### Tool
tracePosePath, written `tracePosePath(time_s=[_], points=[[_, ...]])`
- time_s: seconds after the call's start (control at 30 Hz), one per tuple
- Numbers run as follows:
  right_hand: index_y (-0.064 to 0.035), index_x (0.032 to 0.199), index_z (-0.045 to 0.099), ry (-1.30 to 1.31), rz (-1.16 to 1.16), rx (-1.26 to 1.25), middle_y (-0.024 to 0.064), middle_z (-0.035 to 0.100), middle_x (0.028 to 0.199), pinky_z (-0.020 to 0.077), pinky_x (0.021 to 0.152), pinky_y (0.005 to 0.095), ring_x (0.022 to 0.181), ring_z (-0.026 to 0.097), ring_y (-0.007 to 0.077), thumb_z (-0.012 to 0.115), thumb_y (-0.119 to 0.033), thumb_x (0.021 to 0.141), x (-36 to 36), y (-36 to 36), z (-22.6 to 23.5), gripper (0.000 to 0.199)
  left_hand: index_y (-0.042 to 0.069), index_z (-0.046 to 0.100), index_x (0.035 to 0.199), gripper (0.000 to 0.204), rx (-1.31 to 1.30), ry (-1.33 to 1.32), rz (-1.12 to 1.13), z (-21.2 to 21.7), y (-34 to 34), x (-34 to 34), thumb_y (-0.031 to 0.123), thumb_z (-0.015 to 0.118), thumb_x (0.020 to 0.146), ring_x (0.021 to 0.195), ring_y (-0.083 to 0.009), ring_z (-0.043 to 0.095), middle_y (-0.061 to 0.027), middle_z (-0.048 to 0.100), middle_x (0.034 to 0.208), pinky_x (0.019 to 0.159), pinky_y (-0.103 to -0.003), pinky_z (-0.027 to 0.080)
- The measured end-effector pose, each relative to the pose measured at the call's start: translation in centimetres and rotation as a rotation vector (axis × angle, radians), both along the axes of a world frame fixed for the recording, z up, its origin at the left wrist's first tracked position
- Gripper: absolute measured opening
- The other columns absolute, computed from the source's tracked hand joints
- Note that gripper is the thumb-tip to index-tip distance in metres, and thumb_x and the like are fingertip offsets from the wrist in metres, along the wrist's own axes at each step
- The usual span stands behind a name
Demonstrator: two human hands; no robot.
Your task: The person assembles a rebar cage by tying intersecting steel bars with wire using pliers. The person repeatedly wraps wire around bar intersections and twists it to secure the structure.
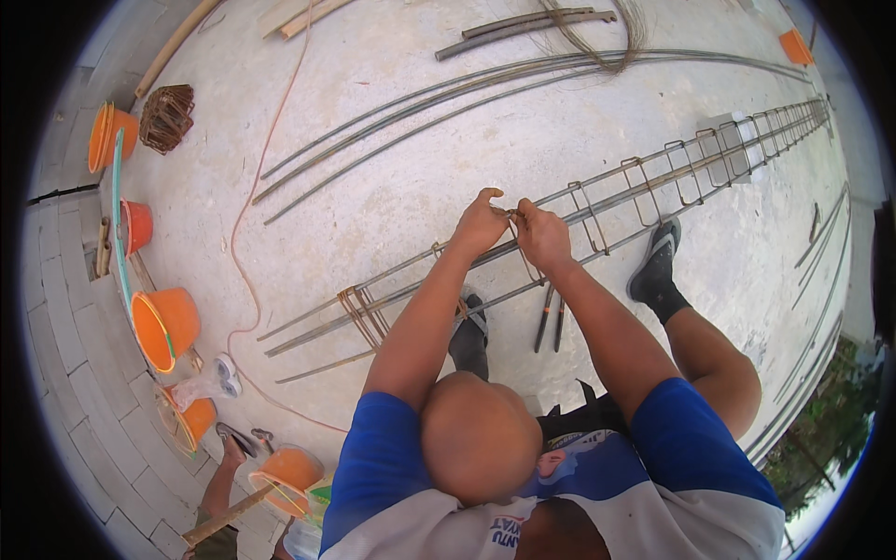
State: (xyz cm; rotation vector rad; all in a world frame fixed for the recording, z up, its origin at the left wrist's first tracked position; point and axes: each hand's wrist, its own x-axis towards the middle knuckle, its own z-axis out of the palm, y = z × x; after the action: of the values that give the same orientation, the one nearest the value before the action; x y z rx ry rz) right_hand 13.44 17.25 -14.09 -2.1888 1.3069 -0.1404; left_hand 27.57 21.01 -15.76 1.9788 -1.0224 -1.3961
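Note:
A long rebar cage [653, 182] lies on the concrete floor, running from lower left to upper right, with square stirrups spaced along it. My left hand [479, 226] grips the cage's top bar where a stirrup crosses it. My right hand [544, 238] meets it from the right, fingers pinched on a thin tie wire [512, 214] at the same joint. A loop of that wire hangs below my right hand. Several stirrups [360, 313] are bunched on the cage to the left. Long-handled pincers [551, 319] lie on the floor under my right forearm.
My feet [657, 269] stand on either side of the cage. Loose long bars [448, 98] lie beyond it. Orange buckets [166, 322] line the left edge, and an orange cord [245, 233] runs past them. Another person's arm with a stick [222, 485] is at lower left.

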Motion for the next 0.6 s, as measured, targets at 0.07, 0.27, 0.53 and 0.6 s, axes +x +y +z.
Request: tracePosePath(time_s=[0.07, 0.27, 0.53, 0.6], points=[[-0.0077, 0.088, 0.051, 0.004, 0.005, 0.005, 0.0188, 0.06, 0.065, 0.0479, 0.06, 0.0511, 0.068, 0.062, 0.0403, 0.055, -0.021, 0.089, 0.1, 0.0, 0.0, 0.014, -0.002, 0.043, 0.13, 0.055, -0.005, 0.08, 0.147, -0.5, 0.1, 0.0, 0.011, 0.061, 0.079, 0.092, -0.0259, 0.066, -0.016, 0.07, 0.089, 0.081, -0.036, 0.05], [-0.0084, 0.087, 0.051, -0.012, 0.006, -0.024, 0.0194, 0.061, 0.066, 0.0479, 0.059, 0.051, 0.068, 0.062, 0.0401, 0.055, -0.02, 0.089, 0.0, 0.0, 0.2, 0.013, -0.009, 0.048, 0.127, 0.05, 0.027, 0.291, 0.551, 2.2, -0.2, -0.5, 0.01, 0.06, 0.083, 0.086, -0.0218, 0.065, -0.0137, 0.069, 0.09, 0.078, -0.03, 0.05], [-0.0063, 0.08, 0.055, -0.126, -0.153, -0.048, 0.017, 0.061, 0.068, 0.0474, 0.059, 0.0479, 0.067, 0.061, 0.0393, 0.057, -0.017, 0.088, 0.4, 1.2, -1.0, 0.014, -0.003, 0.068, 0.107, 0.026, -0.114, 0.182, 0.228, 2.3, 1.2, -0.3, 0.008, 0.057, 0.085, 0.087, -0.0178, 0.065, -0.0139, 0.07, 0.098, 0.08, -0.03, 0.05], [-0.0061, 0.08, 0.056, -0.176, -0.203, -0.046, 0.0167, 0.061, 0.07, 0.0479, 0.061, 0.048, 0.069, 0.061, 0.0392, 0.056, -0.016, 0.087, 0.6, 1.6, -0.8, 0.013, -0.002, 0.067, 0.109, 0.028, -0.155, 0.19, 0.211, 2.9, 1.6, -0.3, 0.007, 0.057, 0.085, 0.092, -0.0182, 0.065, -0.0142, 0.07, 0.102, 0.082, -0.029, 0.049]])
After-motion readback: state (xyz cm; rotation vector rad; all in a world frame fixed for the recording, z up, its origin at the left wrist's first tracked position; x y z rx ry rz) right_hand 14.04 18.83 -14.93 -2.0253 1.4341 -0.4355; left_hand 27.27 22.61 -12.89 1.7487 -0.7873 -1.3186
